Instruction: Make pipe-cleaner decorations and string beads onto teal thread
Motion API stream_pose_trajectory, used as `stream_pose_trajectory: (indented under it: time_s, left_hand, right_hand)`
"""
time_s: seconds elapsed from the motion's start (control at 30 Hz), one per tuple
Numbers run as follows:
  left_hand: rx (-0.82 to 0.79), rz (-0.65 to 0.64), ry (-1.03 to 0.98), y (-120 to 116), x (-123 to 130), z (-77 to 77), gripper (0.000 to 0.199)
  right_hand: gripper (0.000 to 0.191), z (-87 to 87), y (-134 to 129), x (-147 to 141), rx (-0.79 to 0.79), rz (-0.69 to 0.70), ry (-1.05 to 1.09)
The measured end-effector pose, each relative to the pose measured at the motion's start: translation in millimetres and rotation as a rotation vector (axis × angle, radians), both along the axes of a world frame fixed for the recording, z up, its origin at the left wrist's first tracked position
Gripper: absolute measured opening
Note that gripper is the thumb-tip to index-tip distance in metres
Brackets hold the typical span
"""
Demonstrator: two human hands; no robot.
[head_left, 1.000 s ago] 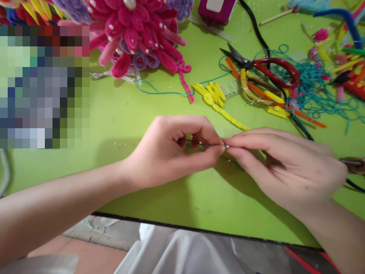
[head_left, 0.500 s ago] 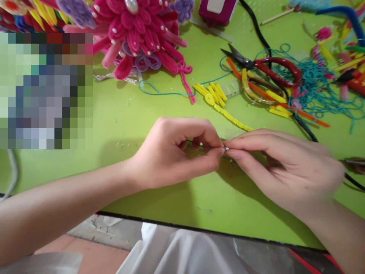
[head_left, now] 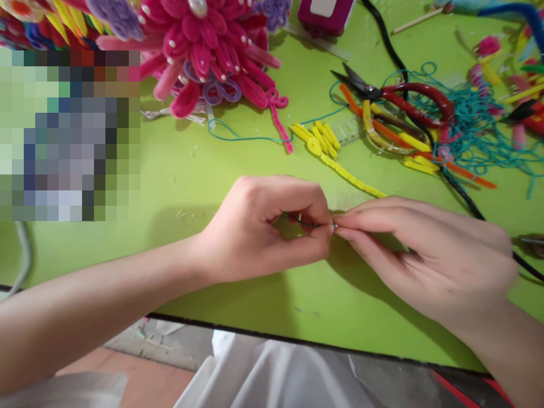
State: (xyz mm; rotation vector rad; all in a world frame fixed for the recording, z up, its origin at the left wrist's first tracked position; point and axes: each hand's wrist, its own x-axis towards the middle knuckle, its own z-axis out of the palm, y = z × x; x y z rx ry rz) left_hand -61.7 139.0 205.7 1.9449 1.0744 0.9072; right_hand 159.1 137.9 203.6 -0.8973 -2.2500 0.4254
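Note:
Thumb and forefinger of my left hand point(head_left: 272, 226) pinch a thin dark green thread point(head_left: 300, 220), which runs back into the curl of the palm. Right beside those fingertips, my right hand point(head_left: 429, 243) pinches a tiny shiny bead-like bit point(head_left: 335, 226); the fingers mostly cover it. Both sets of fingertips meet just above the green table point(head_left: 238, 306). Beyond my right hand lies a yellow fuzzy pipe-cleaner stem point(head_left: 352, 178) with folded yellow pieces at its far end.
Red-handled scissors point(head_left: 419, 102) lie over orange pipe cleaner and a teal thread tangle point(head_left: 480, 124). A pink pipe-cleaner flower point(head_left: 208, 45) with pearls stands at the back. A black cable point(head_left: 463, 195) crosses the right side. A purple box point(head_left: 325, 17) sits behind.
Both hands stay pinched together at nearly the same spot. The right hand has shifted slightly down, and less of the shiny bit shows between the fingertips. The view has moved a little.

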Motion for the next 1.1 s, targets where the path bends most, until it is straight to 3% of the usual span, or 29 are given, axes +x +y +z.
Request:
stream_pose_trajectory:
  time_s: [0.43, 0.63, 0.9, 1.1]
  left_hand:
    - [0.121, -0.031, 0.068, 2, -4, 0.2, 0.015]
    - [0.185, -0.044, 0.078, 5, -5, -0.4, 0.014]
    - [-0.191, 0.014, -0.085, 3, -3, -2.7, 0.010]
    - [-0.466, -0.046, -0.266, 4, -4, -2.1, 0.016]
  right_hand:
    - [0.018, 2.2, -1, -3, -0.046, -0.065, 0.015]
    - [0.018, -0.8, 1, 0, 0.007, -0.076, 0.027]
    - [0.021, 5.1, 3, 6, 0.133, -0.049, -0.081]
    - [0.020, 12.6, 1, 9, 0.168, -0.015, -0.114]
